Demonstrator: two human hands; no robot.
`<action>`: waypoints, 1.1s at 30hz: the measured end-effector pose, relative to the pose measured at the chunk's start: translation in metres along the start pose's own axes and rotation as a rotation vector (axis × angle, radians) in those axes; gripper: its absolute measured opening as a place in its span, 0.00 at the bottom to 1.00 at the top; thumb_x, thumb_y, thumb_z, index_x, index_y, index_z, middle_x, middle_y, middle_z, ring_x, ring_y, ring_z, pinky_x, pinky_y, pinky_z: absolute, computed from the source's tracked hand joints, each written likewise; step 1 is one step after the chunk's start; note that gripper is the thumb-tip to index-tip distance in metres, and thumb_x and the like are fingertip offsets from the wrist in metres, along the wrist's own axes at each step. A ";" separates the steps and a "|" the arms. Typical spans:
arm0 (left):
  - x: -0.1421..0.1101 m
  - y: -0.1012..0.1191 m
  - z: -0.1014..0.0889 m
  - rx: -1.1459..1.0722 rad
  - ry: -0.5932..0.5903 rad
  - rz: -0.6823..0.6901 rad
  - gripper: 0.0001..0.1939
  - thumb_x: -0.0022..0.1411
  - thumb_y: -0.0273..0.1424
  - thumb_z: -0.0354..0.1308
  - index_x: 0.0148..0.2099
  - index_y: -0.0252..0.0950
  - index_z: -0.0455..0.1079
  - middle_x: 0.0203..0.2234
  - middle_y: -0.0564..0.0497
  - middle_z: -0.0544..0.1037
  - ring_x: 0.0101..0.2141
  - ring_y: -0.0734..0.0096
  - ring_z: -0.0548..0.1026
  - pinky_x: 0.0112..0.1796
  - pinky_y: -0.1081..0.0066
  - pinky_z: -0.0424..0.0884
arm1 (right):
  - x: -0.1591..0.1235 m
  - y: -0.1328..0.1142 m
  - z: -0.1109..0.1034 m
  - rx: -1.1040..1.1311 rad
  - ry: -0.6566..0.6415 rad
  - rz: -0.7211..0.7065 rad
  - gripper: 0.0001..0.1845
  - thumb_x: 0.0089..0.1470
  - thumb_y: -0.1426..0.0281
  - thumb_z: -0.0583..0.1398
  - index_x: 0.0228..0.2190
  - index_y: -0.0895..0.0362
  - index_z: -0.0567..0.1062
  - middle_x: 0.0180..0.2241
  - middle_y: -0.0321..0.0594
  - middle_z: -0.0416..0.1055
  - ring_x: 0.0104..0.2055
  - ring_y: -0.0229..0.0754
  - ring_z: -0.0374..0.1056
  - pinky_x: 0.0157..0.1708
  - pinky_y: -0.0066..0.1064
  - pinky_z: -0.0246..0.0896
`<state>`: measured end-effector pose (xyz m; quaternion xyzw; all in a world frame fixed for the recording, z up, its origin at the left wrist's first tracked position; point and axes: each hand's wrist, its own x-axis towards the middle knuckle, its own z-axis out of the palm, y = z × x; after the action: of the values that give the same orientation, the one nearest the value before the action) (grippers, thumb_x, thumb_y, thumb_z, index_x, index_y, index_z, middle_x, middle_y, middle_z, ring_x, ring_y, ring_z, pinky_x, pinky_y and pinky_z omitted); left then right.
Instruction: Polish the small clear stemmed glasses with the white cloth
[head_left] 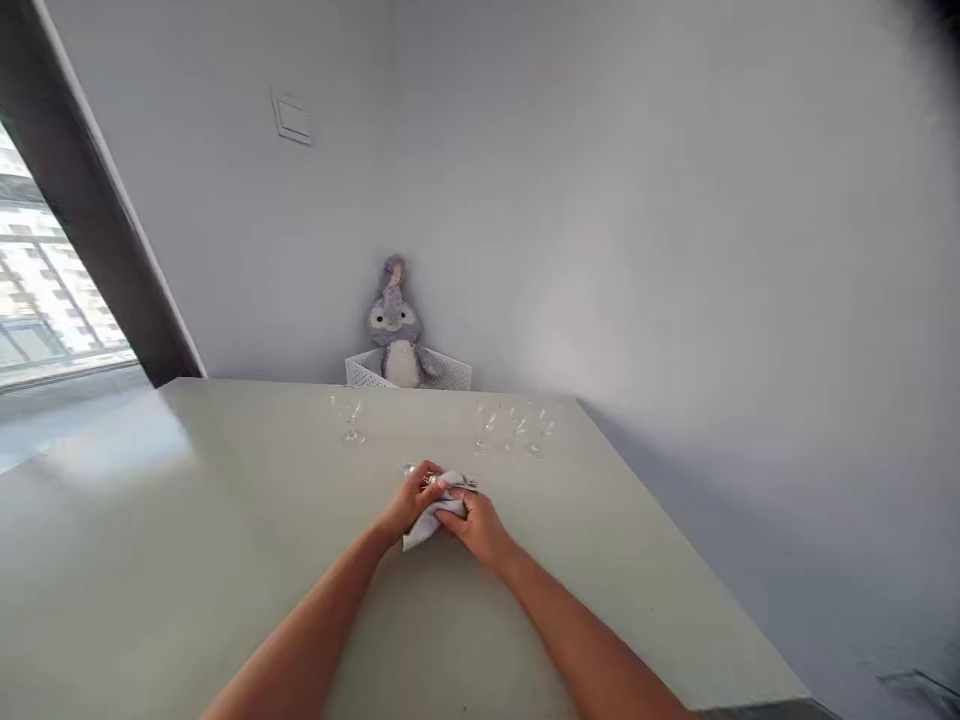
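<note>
A stemmed glass (409, 470) lies sideways between my hands, its foot pointing left and its bowl mostly covered by cloth. My left hand (411, 500) is closed around the glass near its stem. Bunched over the bowl is a pale grey cloth (424, 527), one corner hanging down toward me. My right hand (478, 525) grips this cloth from the right, with thumb and fingers pressed into it against the glass. Both hands are close together over the middle of the table.
Clear stemmed glasses stand upright on the pale table (225, 560): one glass (352, 437) at back left, and a group including another glass (481, 445) at back right. Behind the far edge, a grey plush toy (401, 340) sits in a white perforated basket (364, 374).
</note>
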<state>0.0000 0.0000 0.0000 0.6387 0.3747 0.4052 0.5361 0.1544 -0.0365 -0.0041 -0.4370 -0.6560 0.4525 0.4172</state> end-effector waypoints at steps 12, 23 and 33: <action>-0.014 0.037 0.002 -0.365 -0.069 -0.018 0.25 0.52 0.37 0.58 0.53 0.38 0.63 0.40 0.47 0.72 0.34 0.69 0.70 0.33 0.73 0.65 | 0.001 -0.013 -0.015 0.476 -0.183 0.119 0.17 0.45 0.69 0.59 0.41 0.54 0.68 0.31 0.36 0.69 0.31 0.41 0.69 0.25 0.30 0.65; -0.011 0.037 0.004 -0.149 0.046 -0.205 0.26 0.54 0.47 0.51 0.50 0.36 0.65 0.30 0.50 0.73 0.30 0.70 0.70 0.30 0.71 0.67 | 0.004 -0.003 -0.014 0.145 -0.114 -0.003 0.18 0.42 0.79 0.54 0.35 0.52 0.74 0.26 0.34 0.69 0.26 0.38 0.64 0.26 0.30 0.62; -0.007 0.027 -0.005 0.138 0.101 -0.056 0.24 0.53 0.46 0.53 0.46 0.34 0.69 0.26 0.50 0.74 0.26 0.70 0.71 0.29 0.71 0.66 | -0.003 -0.019 -0.012 0.555 -0.210 0.090 0.20 0.47 0.59 0.60 0.41 0.57 0.71 0.30 0.38 0.67 0.29 0.39 0.64 0.25 0.30 0.62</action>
<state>-0.0065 -0.0082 0.0267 0.6421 0.4460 0.3950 0.4824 0.1629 -0.0405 0.0167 -0.2856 -0.5266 0.6753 0.4302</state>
